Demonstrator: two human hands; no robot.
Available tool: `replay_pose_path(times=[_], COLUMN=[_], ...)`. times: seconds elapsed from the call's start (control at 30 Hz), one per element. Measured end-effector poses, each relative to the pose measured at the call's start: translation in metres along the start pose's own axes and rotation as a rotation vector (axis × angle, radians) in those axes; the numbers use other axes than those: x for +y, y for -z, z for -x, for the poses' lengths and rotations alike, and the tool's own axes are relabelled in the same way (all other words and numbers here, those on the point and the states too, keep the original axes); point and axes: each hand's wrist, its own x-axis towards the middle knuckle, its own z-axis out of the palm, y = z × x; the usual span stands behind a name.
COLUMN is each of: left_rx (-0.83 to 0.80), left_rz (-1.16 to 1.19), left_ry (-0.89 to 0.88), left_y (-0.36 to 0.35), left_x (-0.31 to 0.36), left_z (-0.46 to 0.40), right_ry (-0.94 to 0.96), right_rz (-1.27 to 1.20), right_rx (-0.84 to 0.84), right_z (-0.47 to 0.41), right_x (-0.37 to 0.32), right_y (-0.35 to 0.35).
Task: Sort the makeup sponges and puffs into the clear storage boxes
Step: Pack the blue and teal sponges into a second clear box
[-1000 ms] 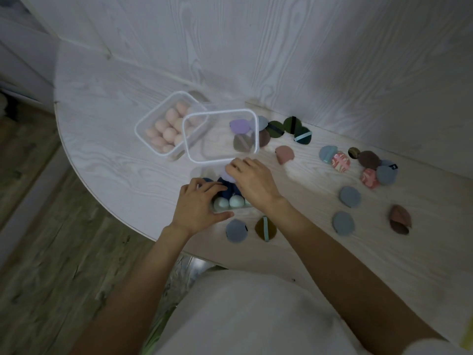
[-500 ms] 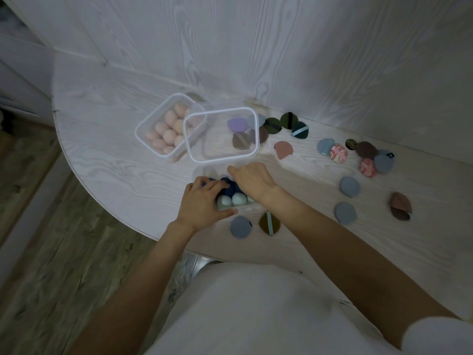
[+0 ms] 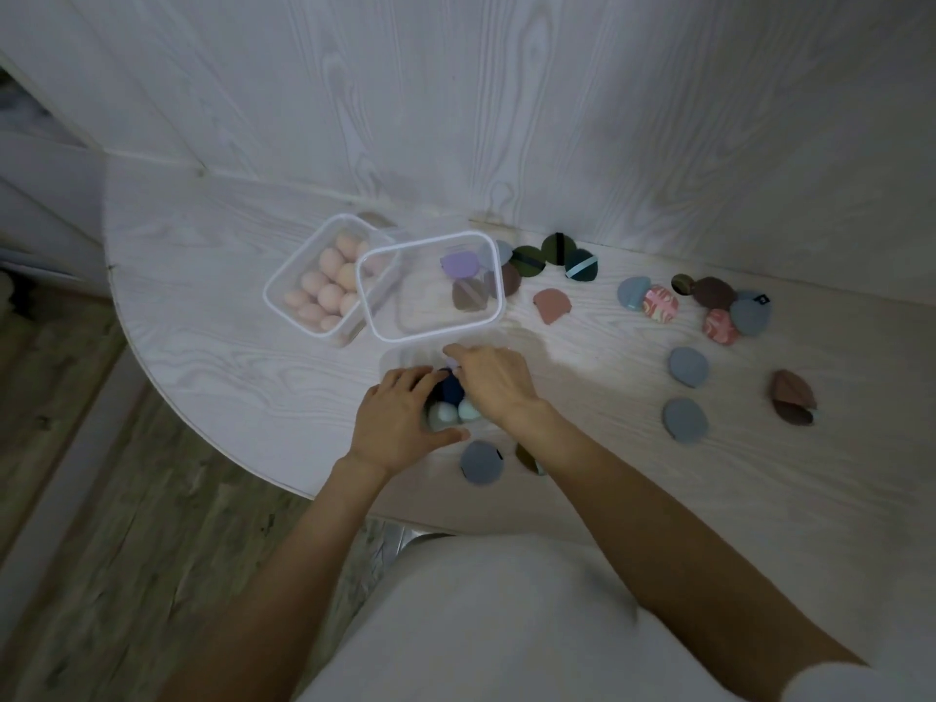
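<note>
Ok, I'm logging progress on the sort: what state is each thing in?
pink sponge box: open, nearly full.
puff box: open, few puffs inside.
near box: blue sponges inside, both hands on it.
left hand: gripping near box.
right hand: reaching into it.
loose puffs: unsorted on table.

I see bare table (image 3: pixel 212 316) left of the two far boxes, open for a reach. The pink-sponge box (image 3: pixel 324 281) and the puff box (image 3: pixel 430 288) touch and block the middle, just beyond my hands (image 3: pixel 400 423). On the right, puffs (image 3: pixel 686 367) lie scattered with narrow gaps between them; the wall (image 3: pixel 506 119) closes the far side
</note>
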Motion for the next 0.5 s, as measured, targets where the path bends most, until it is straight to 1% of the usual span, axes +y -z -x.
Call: replay_pose_path(times=[0.1, 0.17, 0.2, 0.23, 0.27, 0.3, 0.33, 0.37, 0.43, 0.47, 0.5], left_rx=[0.029, 0.182, 0.276, 0.364, 0.434, 0.481, 0.494, 0.457, 0.312, 0.243, 0.203], left_rz=[0.035, 0.128, 0.198, 0.286, 0.384, 0.471, 0.535, 0.590, 0.721, 0.794, 0.849], left_ry=[0.000, 0.029, 0.085, 0.162, 0.244, 0.325, 0.399, 0.463, 0.551, 0.570, 0.571], left_y=[0.011, 0.026, 0.033, 0.041, 0.047, 0.051, 0.056, 0.060, 0.065, 0.066, 0.067], left_x=[-0.002, -0.005, -0.008, -0.011, -0.014, -0.018, -0.020, -0.022, -0.028, -0.029, -0.029], left_z=[0.003, 0.006, 0.006, 0.005, 0.003, -0.002, -0.008, -0.015, -0.029, -0.034, -0.038], right_ry=[-0.031, -0.075, -0.127, -0.182, -0.248, -0.311, -0.373, -0.428, -0.489, -0.485, -0.440], right_rz=[-0.171, -0.277, -0.356, -0.463, -0.595, -0.741, -0.875, -0.990, -1.137, -1.210, -1.292], right_rx=[0.190, 0.414, 0.527, 0.610, 0.642, 0.625, 0.546, 0.434, 0.243, 0.181, 0.142], right_z=[0.021, 0.030, 0.031, 0.027, 0.020, 0.011, -0.001, -0.013, -0.031, -0.035, -0.039], right_x=[0.009, 0.018, 0.021, 0.024, 0.027, 0.031, 0.036, 0.039, 0.041, 0.039, 0.039], right_y=[0.016, 0.033, 0.041, 0.048, 0.051, 0.053, 0.056, 0.058, 0.068, 0.073, 0.076])
